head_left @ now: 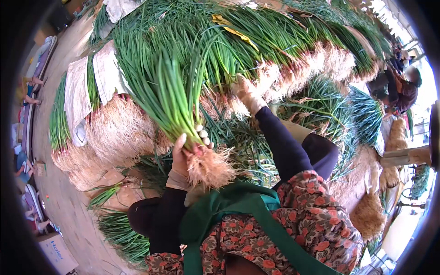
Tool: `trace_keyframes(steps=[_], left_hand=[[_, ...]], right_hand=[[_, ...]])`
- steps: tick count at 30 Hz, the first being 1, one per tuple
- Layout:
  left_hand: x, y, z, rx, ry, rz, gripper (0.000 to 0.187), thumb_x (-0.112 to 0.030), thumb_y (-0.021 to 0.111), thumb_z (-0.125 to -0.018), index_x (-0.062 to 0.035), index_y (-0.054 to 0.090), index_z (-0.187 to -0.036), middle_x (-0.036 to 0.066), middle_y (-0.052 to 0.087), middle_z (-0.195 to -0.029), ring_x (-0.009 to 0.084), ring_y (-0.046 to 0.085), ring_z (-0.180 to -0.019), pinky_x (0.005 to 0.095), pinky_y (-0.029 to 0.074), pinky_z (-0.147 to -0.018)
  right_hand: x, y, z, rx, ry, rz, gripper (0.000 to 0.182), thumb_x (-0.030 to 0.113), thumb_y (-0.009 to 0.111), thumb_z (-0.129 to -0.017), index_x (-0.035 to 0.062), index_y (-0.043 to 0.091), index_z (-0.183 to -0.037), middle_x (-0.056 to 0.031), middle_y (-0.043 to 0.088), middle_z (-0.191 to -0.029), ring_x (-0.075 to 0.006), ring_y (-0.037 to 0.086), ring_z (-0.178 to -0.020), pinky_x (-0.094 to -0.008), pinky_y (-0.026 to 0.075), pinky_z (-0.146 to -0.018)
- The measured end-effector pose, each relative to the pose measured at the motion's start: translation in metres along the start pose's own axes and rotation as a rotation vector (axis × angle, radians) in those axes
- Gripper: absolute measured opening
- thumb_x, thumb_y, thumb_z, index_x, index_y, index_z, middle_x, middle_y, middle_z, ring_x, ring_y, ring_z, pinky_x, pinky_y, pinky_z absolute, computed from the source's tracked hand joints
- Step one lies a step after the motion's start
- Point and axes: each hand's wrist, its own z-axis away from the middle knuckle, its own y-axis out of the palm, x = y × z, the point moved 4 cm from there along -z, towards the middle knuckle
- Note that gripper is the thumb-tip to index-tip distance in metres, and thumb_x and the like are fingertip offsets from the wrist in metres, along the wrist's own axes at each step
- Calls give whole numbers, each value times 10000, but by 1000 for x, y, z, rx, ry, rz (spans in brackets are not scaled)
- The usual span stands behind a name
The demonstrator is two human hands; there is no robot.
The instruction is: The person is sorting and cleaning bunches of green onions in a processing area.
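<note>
Bunch, head view: one bunch of green onions [176,105], dead centre, just above the green apron [229,197], leaves fanned away, pale roots nearest the body!
Left hand: the left hand [182,153] is wrapped firmly around that bunch near the reddish base.
Right hand: the right hand [245,91] is up at the stalks, beside the packed row [275,41]; whether its fingers are clamped on any, I can't tell.
Obstacles: the bunch's leaves mask part of the row, and loose greens [247,146] crowd the space between the hands.
Row: bundles pressed too tightly to count; two pale sheets [77,91] drape its left end, one yellow strip [236,32] lies across the leaves.
Surroundings: one carton [57,252] marked Haier, lower left; one person [407,94] far right, more people partly visible along the left edge.
</note>
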Motion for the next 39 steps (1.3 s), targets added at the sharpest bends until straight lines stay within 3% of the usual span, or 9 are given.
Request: trace_keyframes(steps=[10,12,16,17,23,25,31,33,39], left_hand=[[-16,-31,-5,-21,103,-41,373,-392,513,-877,-33,559,-785,233,395,-1359,264,568,-899,416,486,-728],[-10,-29,-3,-18,48,36,517,-393,491,-890,42,492,-1170,181,542,-1183,242,570,-856,409,478,-775],[-6,-24,-4,-103,-70,-9,526,-378,523,-880,-1,442,-1237,131,580,-1088,238,579,-899,410,471,-869],[-6,-23,-4,-160,-74,-23,489,-347,535,-878,-8,458,-1222,134,592,-1062,240,586,-899,428,462,-899],[5,-22,0,-297,-134,60,487,-336,527,-881,58,476,-1162,167,625,-998,253,604,-891,434,429,-965],[5,-18,-1,-325,-151,-4,543,-385,507,-885,83,475,-1159,167,635,-962,255,605,-904,407,433,-960],[12,-35,-4,-261,-130,-126,581,-433,520,-870,59,478,-1177,189,627,-955,273,585,-960,366,467,-894],[14,-45,-6,-204,-123,-16,528,-411,530,-871,40,497,-1144,172,615,-978,265,589,-933,354,485,-834],[7,-28,-6,-29,-149,81,631,-475,494,-869,44,440,-1223,130,593,-951,253,572,-886,377,470,-819]], right_hand=[[79,-1,191,1303,-503,277,213,185,499,-865,96,622,-1015,-98,644,-915,-262,642,-817,-396,523,-673],[75,3,170,1356,-204,470,297,174,515,-834,85,582,-1109,-137,614,-1078,-282,632,-878,-361,509,-770],[51,21,68,295,-560,1086,343,217,506,-887,15,527,-1164,-183,601,-1087,-258,628,-868,-347,506,-669],[54,10,34,436,41,370,342,329,505,-893,18,602,-995,-193,640,-864,-298,633,-764,-394,493,-643],[36,35,47,547,-145,659,254,211,526,-858,13,582,-1008,-97,642,-786,-226,629,-693,-348,503,-613],[30,48,87,333,-949,1180,245,160,475,-886,18,525,-1080,-35,615,-855,-192,604,-677,-307,503,-598],[102,-2,154,1147,-228,-519,339,137,543,-877,-6,531,-1184,-136,623,-1079,-186,580,-966,-291,442,-875],[69,-18,108,551,-683,-772,154,42,509,-838,-1,601,-953,-146,617,-860,-206,593,-818,-288,460,-736],[10,-10,67,426,53,236,248,243,489,-905,63,594,-1038,-104,638,-889,-211,613,-795,-297,474,-688]])
